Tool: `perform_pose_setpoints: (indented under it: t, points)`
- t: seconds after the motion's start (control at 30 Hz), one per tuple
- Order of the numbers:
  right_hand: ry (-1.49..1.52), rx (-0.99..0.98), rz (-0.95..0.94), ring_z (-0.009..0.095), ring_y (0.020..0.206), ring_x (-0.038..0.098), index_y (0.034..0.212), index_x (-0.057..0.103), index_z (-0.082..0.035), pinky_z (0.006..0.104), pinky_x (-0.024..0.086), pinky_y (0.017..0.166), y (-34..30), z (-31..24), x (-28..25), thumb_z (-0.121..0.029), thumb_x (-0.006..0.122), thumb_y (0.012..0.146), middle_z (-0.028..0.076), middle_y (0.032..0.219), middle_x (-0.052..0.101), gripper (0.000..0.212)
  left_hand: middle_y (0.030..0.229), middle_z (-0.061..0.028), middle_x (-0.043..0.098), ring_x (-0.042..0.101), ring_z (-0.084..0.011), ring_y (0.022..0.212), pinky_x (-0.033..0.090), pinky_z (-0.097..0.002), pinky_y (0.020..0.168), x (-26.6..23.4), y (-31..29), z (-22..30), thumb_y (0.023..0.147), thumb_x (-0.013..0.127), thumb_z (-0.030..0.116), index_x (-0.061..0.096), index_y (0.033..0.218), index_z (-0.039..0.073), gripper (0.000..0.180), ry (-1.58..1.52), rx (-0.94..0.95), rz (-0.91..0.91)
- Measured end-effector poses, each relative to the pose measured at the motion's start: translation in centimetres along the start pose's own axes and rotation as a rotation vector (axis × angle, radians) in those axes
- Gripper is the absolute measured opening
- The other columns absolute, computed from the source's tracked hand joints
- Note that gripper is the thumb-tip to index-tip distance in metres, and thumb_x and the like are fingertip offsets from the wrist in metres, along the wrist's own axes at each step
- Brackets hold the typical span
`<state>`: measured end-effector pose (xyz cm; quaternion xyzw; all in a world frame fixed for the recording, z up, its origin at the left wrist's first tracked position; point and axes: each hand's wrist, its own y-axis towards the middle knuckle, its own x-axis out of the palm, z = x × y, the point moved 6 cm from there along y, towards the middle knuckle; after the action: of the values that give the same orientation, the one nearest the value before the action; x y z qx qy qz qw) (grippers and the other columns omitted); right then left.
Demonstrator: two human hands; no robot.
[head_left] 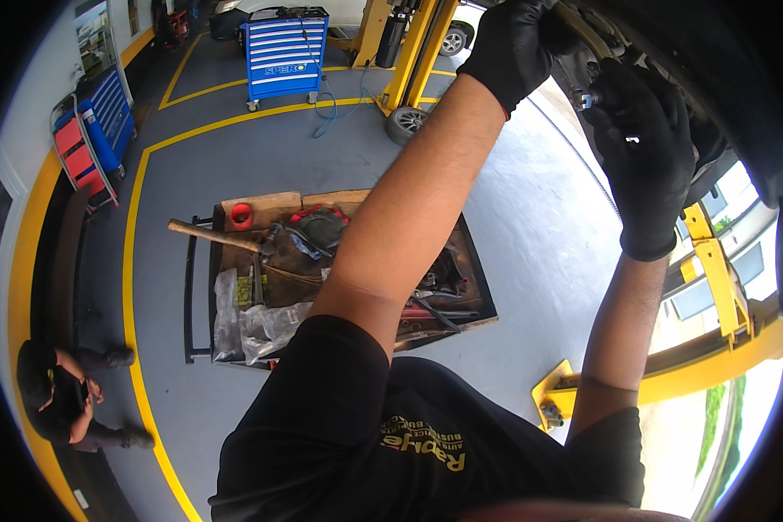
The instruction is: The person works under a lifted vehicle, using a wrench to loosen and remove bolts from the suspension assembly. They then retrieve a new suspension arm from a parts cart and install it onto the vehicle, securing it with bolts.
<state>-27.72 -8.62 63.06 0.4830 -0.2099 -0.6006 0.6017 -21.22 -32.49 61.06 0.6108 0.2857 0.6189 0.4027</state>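
Both my hands wear black gloves and are raised to the underside of a lifted car (722, 61) at the upper right. My left hand (509, 48) is closed at the top edge of the view, by a tan bar-shaped part (583, 30). What its fingers hold is hidden. My right hand (644, 135) is bent round dark undercarriage parts, its fingers curled. Beside its fingertips shows a small shiny metal piece, like a bolt head or socket (587, 102). I cannot make out what lies inside that grip.
Below my left arm stands a wheeled tray (487, 300) with a wooden-handled hammer (213, 235), plastic bags (274, 326) and tools. Yellow lift arms (713, 370) are at right, a lift post (409, 56) behind. A blue tool cabinet (287, 56) stands far off; a person (52, 391) sits at left.
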Motion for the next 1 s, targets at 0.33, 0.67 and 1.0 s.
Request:
perform_pose_setpoints:
  t: [0.33,0.67,1.0]
  points:
    - [-0.092,-0.057,0.039,0.029,0.099,0.077,0.115,0.078,-0.015,0.0392,0.065,0.08,0.5,-0.7,-0.2,-0.017,0.089,0.083,0.012,0.114,0.075,0.033,0.106,-0.0083,0.073,0.071,-0.0183,0.097,0.06,-0.0335,0.089,-0.2,-0.8,0.8,0.111,0.052,0.026,0.066,0.114,0.004,0.026,0.622,0.209,0.083]
    - [-0.322,-0.212,-0.049,0.029,0.101,0.075,0.108,0.079,-0.013,0.0381,0.063,0.085,1.5,-3.6,0.7,-0.008,0.089,0.078,0.011,0.107,0.077,0.032,0.104,-0.0059,0.07,0.072,-0.0175,0.092,0.063,-0.0357,0.081,2.5,-3.1,1.6,0.108,0.059,0.035,0.062,0.12,0.007,0.031,-0.006,-0.15,0.069]
    - [-0.437,0.072,-0.103,0.027,0.102,0.077,0.106,0.077,-0.008,0.0345,0.059,0.095,2.6,-3.3,0.6,0.001,0.087,0.077,0.009,0.111,0.079,0.032,0.104,-0.015,0.077,0.079,-0.0273,0.085,0.066,-0.0373,0.074,2.4,-3.1,3.0,0.108,0.057,0.029,0.065,0.124,0.005,0.029,0.095,-0.06,0.057]
